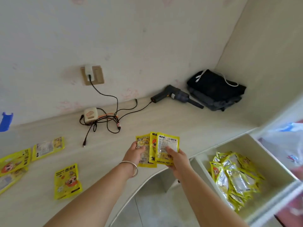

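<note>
Far-left wall: a strip of blue tape [5, 122] sits just above the desk [164, 115].
Left of desk: several loose yellow packets [67, 181] lie flat, apart from one another, well left of both hands.
Far wall, left of centre: a wall socket [92, 77] carries a white plug; black cables [113, 112] trail down to a small cream device [90, 115] resting on the desk at the wall.
Left arm: bare forearm reaches forward from the near edge, with a silver bangle [133, 168] at the wrist.
Left hand [135, 153]: raised over the desk's near edge, thumb pressed on the front of the leftmost packet; the fingers are hidden behind it.
Held packets [157, 148]: three yellow packets, fanned and overlapping, upright, at centre between the two hands, above the desk.
Right hand [177, 158]: thumb pinches the front of the rightmost packet, the fingers behind it out of sight; forearm angles in from the near right.
Far desk, right of centre: a dark handheld blower [177, 97] is plugged into a cable, just beside a black bag [216, 90] in the corner.
Near right: an open white drawer [205, 169] holds a heap of like packets [234, 179].
Right edge: a clear plastic bag [282, 141], blurred.
</note>
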{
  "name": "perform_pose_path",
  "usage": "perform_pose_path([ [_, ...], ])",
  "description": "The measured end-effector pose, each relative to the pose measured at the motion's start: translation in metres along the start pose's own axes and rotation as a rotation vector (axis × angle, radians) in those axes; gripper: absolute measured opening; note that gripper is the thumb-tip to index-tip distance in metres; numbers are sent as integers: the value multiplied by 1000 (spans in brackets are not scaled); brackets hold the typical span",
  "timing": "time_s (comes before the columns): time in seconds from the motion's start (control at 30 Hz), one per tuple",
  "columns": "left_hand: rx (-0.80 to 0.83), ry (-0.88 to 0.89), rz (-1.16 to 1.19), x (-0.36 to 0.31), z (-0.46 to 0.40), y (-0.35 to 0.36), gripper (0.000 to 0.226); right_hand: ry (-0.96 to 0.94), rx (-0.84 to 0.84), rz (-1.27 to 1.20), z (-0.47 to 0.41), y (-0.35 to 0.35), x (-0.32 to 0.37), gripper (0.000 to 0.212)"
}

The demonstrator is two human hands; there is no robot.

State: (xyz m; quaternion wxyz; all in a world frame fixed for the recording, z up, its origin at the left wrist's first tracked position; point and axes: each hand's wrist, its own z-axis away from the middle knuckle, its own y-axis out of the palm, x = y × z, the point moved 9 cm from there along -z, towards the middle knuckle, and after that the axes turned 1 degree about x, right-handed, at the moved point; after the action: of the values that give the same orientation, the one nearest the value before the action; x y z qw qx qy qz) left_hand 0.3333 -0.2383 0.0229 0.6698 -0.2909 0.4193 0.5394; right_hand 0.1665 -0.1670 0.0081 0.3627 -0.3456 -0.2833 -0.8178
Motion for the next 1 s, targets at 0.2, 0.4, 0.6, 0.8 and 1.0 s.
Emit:
perform_pose_path([
  [0.2, 179, 11, -167, 10, -11, 140, 31, -2, -170, -156, -8, -134, 25, 10],
  [0.4, 252, -20, -228, 43, -16, 259, 24, 29, -247, -190, -18, -253, 32, 12],
  [0.6, 265, -91, -352, 92, -26, 329, 22, 96, -345, -205, -24, -339, 17, 10],
  [0.8, 299, -160, -502, 138, -52, 373, 30, 170, -501, -175, -40, -396, -10, 15],
  [1.0, 338, -216, -735, 183, -74, 399, 39, 270, -662, -183, -56, -430, -49, 38],
])
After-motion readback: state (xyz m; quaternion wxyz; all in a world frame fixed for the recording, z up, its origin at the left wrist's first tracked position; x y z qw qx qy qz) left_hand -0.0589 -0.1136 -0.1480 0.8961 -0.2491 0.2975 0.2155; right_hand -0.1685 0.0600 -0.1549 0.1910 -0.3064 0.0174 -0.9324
